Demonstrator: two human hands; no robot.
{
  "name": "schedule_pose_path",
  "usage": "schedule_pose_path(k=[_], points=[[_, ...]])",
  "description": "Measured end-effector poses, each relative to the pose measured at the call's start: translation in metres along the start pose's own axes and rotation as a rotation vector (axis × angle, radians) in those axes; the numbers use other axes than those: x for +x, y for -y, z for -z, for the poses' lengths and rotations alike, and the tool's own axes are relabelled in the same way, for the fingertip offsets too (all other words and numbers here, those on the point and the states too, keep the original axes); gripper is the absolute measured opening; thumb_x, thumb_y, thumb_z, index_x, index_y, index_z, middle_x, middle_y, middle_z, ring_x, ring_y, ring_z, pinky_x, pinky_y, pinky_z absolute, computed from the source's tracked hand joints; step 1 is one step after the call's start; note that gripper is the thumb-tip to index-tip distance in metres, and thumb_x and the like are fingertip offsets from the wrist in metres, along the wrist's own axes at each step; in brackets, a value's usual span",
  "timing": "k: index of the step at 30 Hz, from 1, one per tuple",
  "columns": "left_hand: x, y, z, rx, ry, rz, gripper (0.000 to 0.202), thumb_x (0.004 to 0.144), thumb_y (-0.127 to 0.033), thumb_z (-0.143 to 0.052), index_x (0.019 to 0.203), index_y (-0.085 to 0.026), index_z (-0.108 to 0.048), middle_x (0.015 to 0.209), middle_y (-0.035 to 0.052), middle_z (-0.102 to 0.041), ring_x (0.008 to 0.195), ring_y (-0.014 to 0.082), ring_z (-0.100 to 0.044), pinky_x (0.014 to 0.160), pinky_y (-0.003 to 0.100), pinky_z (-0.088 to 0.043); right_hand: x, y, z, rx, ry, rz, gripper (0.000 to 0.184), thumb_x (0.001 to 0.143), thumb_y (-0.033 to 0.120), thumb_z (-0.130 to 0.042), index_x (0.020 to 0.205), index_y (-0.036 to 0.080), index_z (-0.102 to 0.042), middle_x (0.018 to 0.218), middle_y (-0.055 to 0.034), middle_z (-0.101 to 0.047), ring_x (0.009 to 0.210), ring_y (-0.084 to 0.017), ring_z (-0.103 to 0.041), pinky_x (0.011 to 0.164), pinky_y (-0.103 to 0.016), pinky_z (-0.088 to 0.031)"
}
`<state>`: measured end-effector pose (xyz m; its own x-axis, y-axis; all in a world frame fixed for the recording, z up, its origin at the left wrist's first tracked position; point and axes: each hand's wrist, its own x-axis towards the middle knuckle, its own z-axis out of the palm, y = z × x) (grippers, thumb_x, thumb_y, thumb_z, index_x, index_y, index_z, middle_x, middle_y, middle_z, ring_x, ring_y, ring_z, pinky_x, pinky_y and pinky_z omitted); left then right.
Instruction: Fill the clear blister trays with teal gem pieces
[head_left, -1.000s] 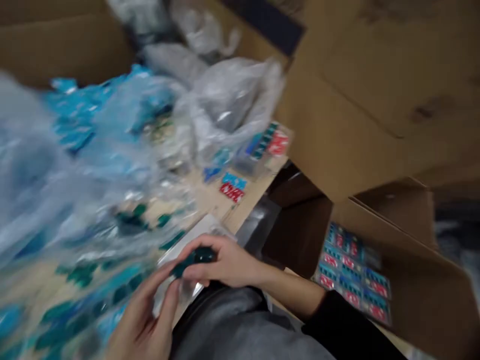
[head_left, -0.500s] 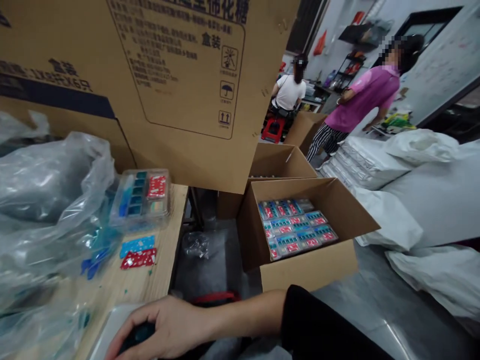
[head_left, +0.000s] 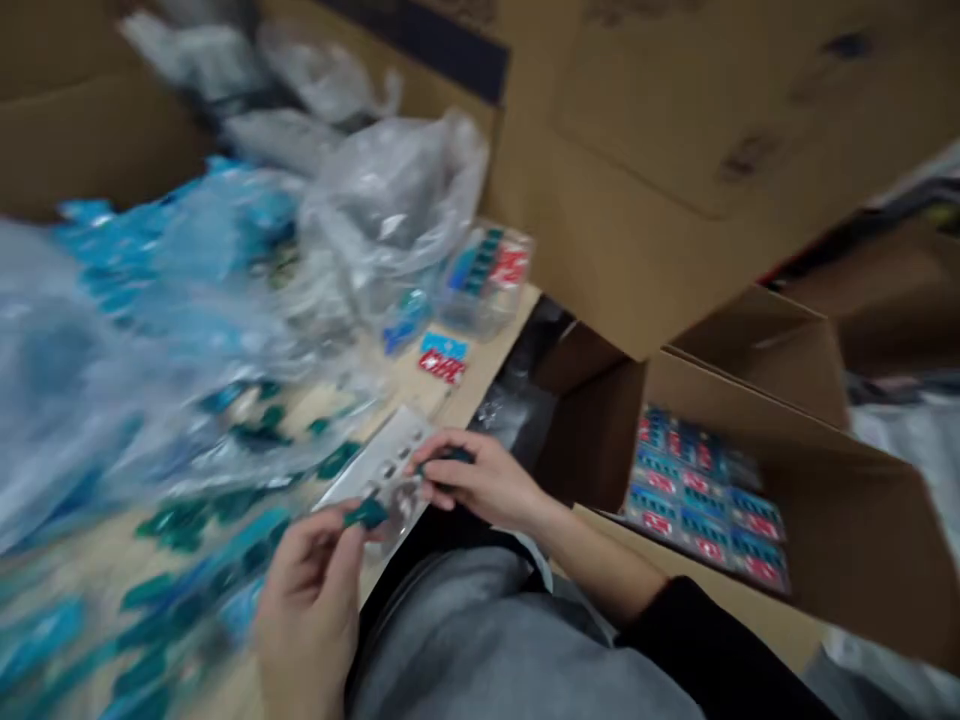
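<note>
My left hand [head_left: 311, 600] pinches a small dark teal plastic piece [head_left: 366, 514] at the near table edge. My right hand [head_left: 480, 478] is closed on another dark teal piece [head_left: 450, 457], held over a clear plastic tray [head_left: 379, 470] with several cut-outs. Both hands are close together above my lap. The picture is smeared by motion, so fine detail is lost.
Loose teal pieces [head_left: 180, 520] and clear plastic bags [head_left: 390, 200] cover the wooden table [head_left: 487, 345]. A filled clear case [head_left: 487, 270] and red and blue cards [head_left: 441, 358] lie near its right edge. An open cardboard box [head_left: 862, 520] of packed cases [head_left: 701, 495] stands on the right.
The view swung up to the room half a second ago and is back down on the table. My left hand has returned into view with a teal piece. My right hand stays at the tray.
</note>
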<state>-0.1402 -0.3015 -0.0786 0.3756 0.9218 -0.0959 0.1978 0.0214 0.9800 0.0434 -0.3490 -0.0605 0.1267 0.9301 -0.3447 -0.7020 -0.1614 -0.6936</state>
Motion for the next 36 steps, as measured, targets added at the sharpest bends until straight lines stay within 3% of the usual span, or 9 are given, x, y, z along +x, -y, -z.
schedule_pose_path(k=[3, 8, 10, 13, 18, 23, 27, 31, 36], points=[[-0.002, -0.006, -0.014, -0.134, -0.020, 0.197, 0.019, 0.085, -0.038, -0.068, 0.091, -0.021, -0.066, 0.077, -0.0002, -0.068, 0.069, 0.0130, -0.067, 0.066, 0.021, -0.055, 0.002, -0.004, 0.006, -0.174, 0.086, -0.036, 0.032, 0.069, 0.036, -0.084, 0.086, 0.018, -0.064, 0.075, 0.0030, -0.067, 0.053, -0.005, -0.054, 0.050, -0.019, -0.041], [0.004, -0.007, -0.027, -0.304, 0.025, 0.328, 0.025, 0.080, -0.041, -0.075, 0.094, -0.020, -0.072, 0.088, 0.0016, -0.071, 0.081, 0.0124, -0.066, 0.076, 0.020, -0.054, 0.002, -0.011, 0.013, -0.782, 0.117, 0.472, 0.019, 0.085, 0.023, -0.073, 0.104, 0.023, -0.071, 0.092, -0.0011, -0.074, 0.085, -0.012, -0.068, 0.080, -0.025, -0.054], [0.007, -0.007, -0.028, -0.361, 0.069, 0.376, 0.025, 0.079, -0.041, -0.077, 0.094, -0.021, -0.072, 0.086, -0.0002, -0.070, 0.079, 0.0096, -0.064, 0.074, 0.016, -0.052, 0.006, -0.010, 0.017, -0.912, 0.182, 0.643, 0.022, 0.090, 0.022, -0.067, 0.112, 0.022, -0.070, 0.098, -0.0039, -0.075, 0.090, -0.013, -0.070, 0.081, -0.025, -0.056], [0.014, -0.010, -0.027, -0.471, 0.154, 0.408, 0.021, 0.080, -0.038, -0.077, 0.091, -0.022, -0.071, 0.085, -0.0020, -0.069, 0.078, 0.0067, -0.062, 0.074, 0.013, -0.050, 0.013, -0.006, 0.024, -1.017, 0.233, 0.742, 0.028, 0.092, 0.020, -0.063, 0.119, 0.021, -0.068, 0.096, -0.0052, -0.075, 0.087, -0.012, -0.070, 0.078, -0.022, -0.058], [0.024, -0.016, -0.031, -0.561, 0.131, 0.298, 0.031, 0.083, -0.024, -0.074, 0.110, -0.029, -0.060, 0.086, -0.0048, -0.072, 0.075, 0.0054, -0.065, 0.072, 0.013, -0.052, 0.024, 0.002, 0.032, -1.097, 0.355, 0.791, 0.035, 0.094, 0.021, -0.061, 0.129, 0.022, -0.062, 0.097, -0.0053, -0.073, 0.086, -0.012, -0.069, 0.076, -0.021, -0.058], [0.019, -0.012, -0.039, -0.222, -0.033, -0.022, 0.041, 0.085, -0.007, -0.067, 0.117, -0.031, -0.059, 0.090, -0.0067, -0.072, 0.086, 0.0055, -0.069, 0.081, 0.015, -0.054, 0.031, 0.007, 0.035, -1.084, 0.383, 0.696, 0.027, 0.094, 0.028, -0.060, 0.119, 0.022, -0.066, 0.090, -0.0034, -0.073, 0.080, -0.011, -0.070, 0.071, -0.020, -0.058], [0.017, 0.000, -0.043, 0.011, -0.092, -0.257, 0.044, 0.085, -0.007, -0.066, 0.122, -0.028, -0.059, 0.098, -0.0030, -0.071, 0.095, 0.0086, -0.067, 0.091, 0.020, -0.053, 0.035, 0.006, 0.035, -1.033, 0.354, 0.664, 0.023, 0.093, 0.029, -0.063, 0.114, 0.021, -0.068, 0.086, -0.0023, -0.073, 0.076, -0.011, -0.070, 0.068, -0.020, -0.057], [0.023, 0.006, -0.043, 0.073, -0.097, -0.216, 0.037, 0.089, -0.005, -0.057, 0.120, -0.026, -0.059, 0.100, -0.0011, -0.070, 0.096, 0.0091, -0.068, 0.087, 0.022, -0.056, 0.047, 0.010, 0.040, -1.122, 0.269, 0.670, 0.018, 0.090, 0.025, -0.066, 0.107, 0.019, -0.068, 0.090, -0.0044, -0.075, 0.081, -0.011, -0.071, 0.074, -0.021, -0.057], [0.026, -0.004, -0.013, 0.218, -0.310, -0.170, 0.025, 0.091, -0.012, -0.060, 0.111, -0.028, -0.062, 0.100, -0.0012, -0.068, 0.093, 0.0139, -0.068, 0.076, 0.031, -0.059, 0.076, 0.021, 0.055, -1.441, 0.262, 0.688, 0.020, 0.090, 0.025, -0.066, 0.109, 0.017, -0.069, 0.088, -0.0049, -0.073, 0.079, -0.014, -0.069, 0.073, -0.025, -0.056]])
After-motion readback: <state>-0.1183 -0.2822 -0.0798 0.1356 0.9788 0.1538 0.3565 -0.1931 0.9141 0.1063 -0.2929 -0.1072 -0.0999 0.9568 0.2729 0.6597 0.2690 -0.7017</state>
